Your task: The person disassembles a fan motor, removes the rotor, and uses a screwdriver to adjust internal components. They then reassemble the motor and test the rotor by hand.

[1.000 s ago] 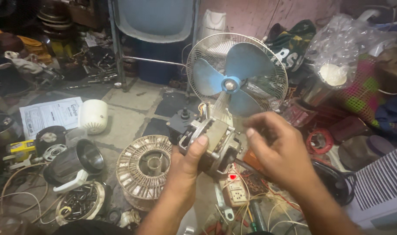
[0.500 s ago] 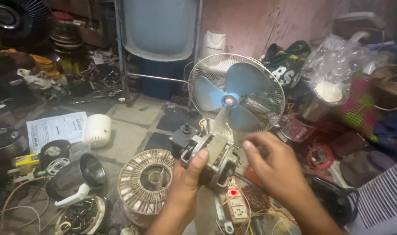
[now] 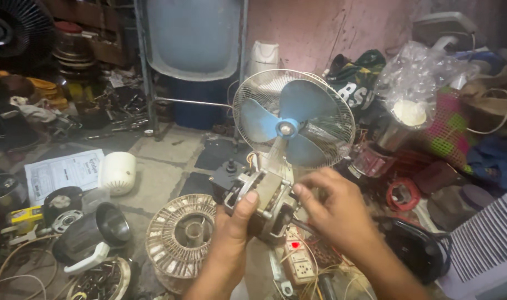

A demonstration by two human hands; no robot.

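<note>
While both hands grip the motor [image 3: 263, 203], a blue-bladed fan [image 3: 293, 119] stands just behind.

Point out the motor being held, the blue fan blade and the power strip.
motor [image 3: 263, 201], head view, on its metal casing between the hands.
blue fan blade [image 3: 301, 101], head view, on the upper blade.
power strip [image 3: 299, 261], head view, on its white top face.

Left hand [image 3: 231, 228] gripping fan motor [image 3: 263, 203], right hand [image 3: 334, 208] touching
</note>
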